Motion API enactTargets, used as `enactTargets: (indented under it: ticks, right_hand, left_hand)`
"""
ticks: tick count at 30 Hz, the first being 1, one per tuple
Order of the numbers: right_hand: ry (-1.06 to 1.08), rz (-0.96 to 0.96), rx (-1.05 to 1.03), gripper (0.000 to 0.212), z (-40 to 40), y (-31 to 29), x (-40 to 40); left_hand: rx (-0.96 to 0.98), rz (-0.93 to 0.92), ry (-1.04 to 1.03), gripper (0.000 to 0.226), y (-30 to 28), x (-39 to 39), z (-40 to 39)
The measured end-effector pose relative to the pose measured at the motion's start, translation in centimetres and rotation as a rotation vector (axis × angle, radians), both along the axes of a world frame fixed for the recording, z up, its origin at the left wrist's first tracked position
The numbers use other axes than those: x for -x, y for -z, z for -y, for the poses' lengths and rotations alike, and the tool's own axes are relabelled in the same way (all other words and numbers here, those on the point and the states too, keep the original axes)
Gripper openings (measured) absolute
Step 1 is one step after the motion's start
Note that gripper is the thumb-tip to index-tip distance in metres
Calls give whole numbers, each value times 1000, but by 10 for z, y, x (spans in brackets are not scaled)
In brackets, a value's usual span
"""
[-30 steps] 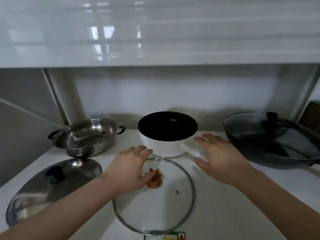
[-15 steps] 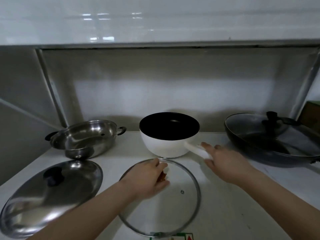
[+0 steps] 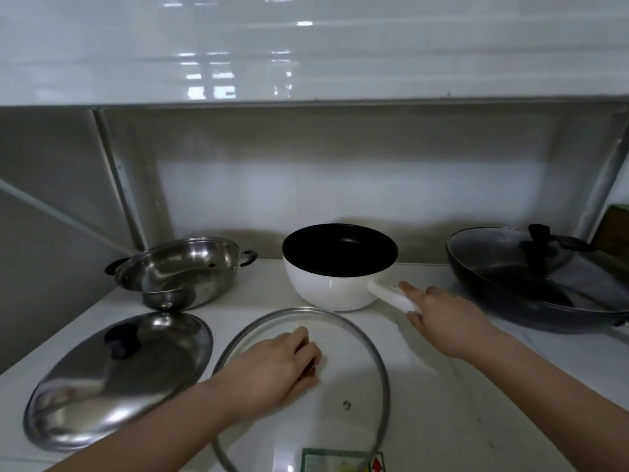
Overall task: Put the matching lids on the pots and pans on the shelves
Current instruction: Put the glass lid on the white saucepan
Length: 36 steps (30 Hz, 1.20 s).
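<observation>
On the white shelf in front of you, the head view shows three vessels and three lids. The vessels, left to right along the back: a steel pot with two dark side handles, a white saucepan with a black inside, and a dark pan.

The lids: a steel lid with a black knob lies flat on the shelf in front of the steel pot, near the left edge. A glass lid with a metal rim and a small vent hole lies flat at the middle, just in front of the white saucepan. A second glass lid with a black knob sits tilted over the dark pan, one side lower than the other.

The steel pot and the white saucepan are both uncovered, and nothing shows inside either. The pan looks empty through its glass.

Your left hand is curled down over the centre of the glass lid, fingers closed around its knob, which is hidden under them. Your right hand reaches to the saucepan's white handle; the fingers lie loosely on it, and you cannot tell whether they grip it. A printed label shows under the lid's near edge.
</observation>
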State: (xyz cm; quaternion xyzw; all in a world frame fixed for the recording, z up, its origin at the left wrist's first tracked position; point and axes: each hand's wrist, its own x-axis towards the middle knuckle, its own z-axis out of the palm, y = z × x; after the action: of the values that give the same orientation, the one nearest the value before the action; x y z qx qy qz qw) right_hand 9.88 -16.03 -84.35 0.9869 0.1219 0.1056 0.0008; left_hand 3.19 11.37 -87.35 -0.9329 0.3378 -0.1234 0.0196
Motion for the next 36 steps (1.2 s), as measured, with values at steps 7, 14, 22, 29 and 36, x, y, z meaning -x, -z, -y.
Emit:
enactTargets:
  ticks: [7,14,22,29,36]
  right_hand:
    - [3,-16,-27,56,0,-1,1]
    - [7,-30,-42,56,-2,2,0]
    - [29,-27,-23,56,-3,0,2]
    - [27,-49,-81,55,-2,1,6]
    - [25,-38,-42,57,0,1,0]
  left_hand:
    - [19,215,104,19,-44,40,-27]
    - [122,501,61,24,-104,-11,-8]
    - [95,564,8,32,-134,-115,32]
    - [99,396,-124,30,-111,-189,48]
    - [77,203,-233,28,-90,-239,47]
